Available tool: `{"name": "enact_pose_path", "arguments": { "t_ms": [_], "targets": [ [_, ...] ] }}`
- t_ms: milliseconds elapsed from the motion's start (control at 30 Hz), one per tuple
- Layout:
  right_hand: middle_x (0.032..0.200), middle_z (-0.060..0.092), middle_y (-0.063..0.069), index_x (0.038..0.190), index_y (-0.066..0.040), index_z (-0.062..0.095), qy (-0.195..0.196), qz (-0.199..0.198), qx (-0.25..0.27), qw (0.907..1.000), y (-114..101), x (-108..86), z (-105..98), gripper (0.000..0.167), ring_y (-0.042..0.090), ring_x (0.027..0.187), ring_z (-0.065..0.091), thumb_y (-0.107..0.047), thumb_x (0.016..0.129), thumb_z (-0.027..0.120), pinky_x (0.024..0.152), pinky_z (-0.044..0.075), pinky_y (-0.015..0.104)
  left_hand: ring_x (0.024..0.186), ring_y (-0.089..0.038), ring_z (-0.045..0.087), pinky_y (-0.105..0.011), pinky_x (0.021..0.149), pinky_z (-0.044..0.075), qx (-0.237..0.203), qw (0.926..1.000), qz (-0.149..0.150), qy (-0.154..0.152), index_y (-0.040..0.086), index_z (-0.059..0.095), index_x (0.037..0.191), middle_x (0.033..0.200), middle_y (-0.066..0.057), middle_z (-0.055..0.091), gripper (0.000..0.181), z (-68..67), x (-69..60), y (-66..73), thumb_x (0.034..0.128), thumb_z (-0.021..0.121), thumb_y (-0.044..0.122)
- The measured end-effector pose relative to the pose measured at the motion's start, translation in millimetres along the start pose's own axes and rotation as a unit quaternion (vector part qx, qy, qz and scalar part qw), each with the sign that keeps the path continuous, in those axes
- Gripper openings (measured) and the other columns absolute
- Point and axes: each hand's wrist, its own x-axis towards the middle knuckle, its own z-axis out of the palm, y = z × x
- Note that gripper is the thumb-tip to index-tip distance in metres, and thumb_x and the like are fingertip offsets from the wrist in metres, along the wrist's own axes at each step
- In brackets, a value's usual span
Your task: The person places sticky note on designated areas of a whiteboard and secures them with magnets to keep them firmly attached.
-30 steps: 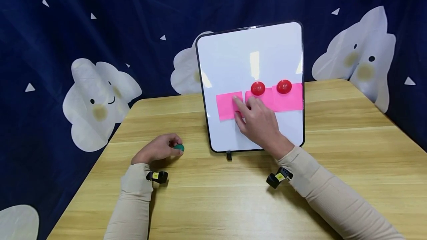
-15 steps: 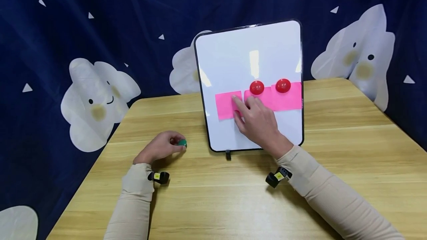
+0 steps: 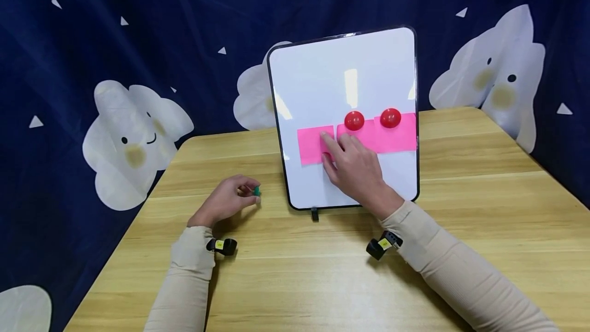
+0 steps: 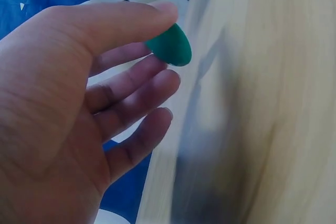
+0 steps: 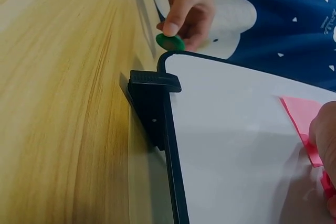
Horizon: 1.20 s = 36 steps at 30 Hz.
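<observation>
My left hand (image 3: 230,199) pinches a round green magnet (image 4: 172,46) between thumb and fingertips, just above the table and left of the whiteboard (image 3: 309,81). In the left wrist view the other fingers are loosely bent beside it. My right hand (image 3: 357,168) is at the board, its index fingertip on the leftmost pink sticky note (image 3: 309,147) near that note's right edge. To the right are a second pink note (image 3: 366,140) and a third pink note (image 3: 398,140). A red magnet (image 3: 354,121) and another red magnet (image 3: 390,118) sit at their top edges.
The board leans on a black stand foot (image 3: 315,214), seen closer as a black clip (image 5: 152,80) in the right wrist view. It stands on a wooden table (image 3: 299,281). Behind hangs a dark blue curtain (image 3: 193,9) with cloud prints.
My left hand has moved slightly right and up, toward the board, with the green magnet, which has turned from face-on to edge-on. The right hand stays on the pink note.
</observation>
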Motion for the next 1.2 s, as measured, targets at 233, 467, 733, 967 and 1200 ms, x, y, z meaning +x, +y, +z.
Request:
{"name": "enact_pose_path", "arguments": {
  "t_ms": [233, 467, 733, 967, 1200],
  "targets": [
    [0.081, 0.055, 0.011, 0.121, -0.003, 0.061, -0.004, 0.004, 0.002, 1.0, 1.1, 0.8, -0.5, 0.044, 0.021, 0.065, 0.051, -0.02, 0.084, 0.077, 0.047, 0.048, 0.032, 0.098, -0.018, 0.064, -0.041, 0.086, 0.053, -0.015, 0.9992, 0.026, 0.027, 0.007, 0.068, 0.126, 0.117, 0.0, 0.063, 0.04, 0.8, 0.9, 4.1, 0.0906, 0.077, 0.023],
    [0.081, 0.055, 0.01, 0.12, -0.003, 0.062, -0.009, 0.008, 0.003, 0.9999, 0.7, 0.7, -1.2, 0.043, 0.021, 0.066, 0.052, -0.021, 0.084, 0.078, 0.048, 0.049, 0.032, 0.095, -0.016, 0.065, -0.041, 0.084, 0.054, -0.011, 0.9985, 0.028, 0.045, 0.008, 0.067, 0.128, 0.117, 0.0, 0.067, 0.039, 2.1, 1.6, 7.5, 0.0925, 0.075, 0.023],
    [0.079, 0.055, 0.01, 0.12, -0.002, 0.062, -0.009, 0.005, 0.003, 0.9999, 0.1, 0.2, -1.7, 0.042, 0.02, 0.064, 0.05, -0.021, 0.085, 0.077, 0.047, 0.047, 0.031, 0.092, -0.014, 0.066, -0.04, 0.081, 0.055, -0.005, 0.9978, 0.031, 0.058, 0.011, 0.068, 0.125, 0.113, 0.003, 0.069, 0.037, 4.0, 1.0, 10.8, 0.0917, 0.076, 0.026],
    [0.077, 0.055, 0.01, 0.119, -0.001, 0.063, -0.009, 0.003, -0.002, 1.0, -0.8, 0.9, -4.5, 0.041, 0.02, 0.062, 0.049, -0.019, 0.085, 0.075, 0.046, 0.046, 0.031, 0.089, -0.013, 0.065, -0.038, 0.078, 0.055, -0.006, 0.9968, 0.036, 0.072, 0.017, 0.068, 0.125, 0.109, 0.003, 0.069, 0.037, 4.5, 2.2, 13.5, 0.091, 0.076, 0.029],
    [0.078, 0.056, 0.01, 0.12, -0.001, 0.063, -0.011, 0.001, -0.004, 0.9999, -2.0, 0.3, -4.4, 0.045, 0.021, 0.063, 0.051, -0.019, 0.082, 0.079, 0.048, 0.048, 0.031, 0.082, -0.016, 0.066, -0.037, 0.073, 0.055, -0.007, 0.9937, 0.051, 0.1, 0.015, 0.067, 0.126, 0.102, -0.003, 0.07, 0.039, 4.6, 2.8, 16.0, 0.0916, 0.075, 0.03]
  ]
}}
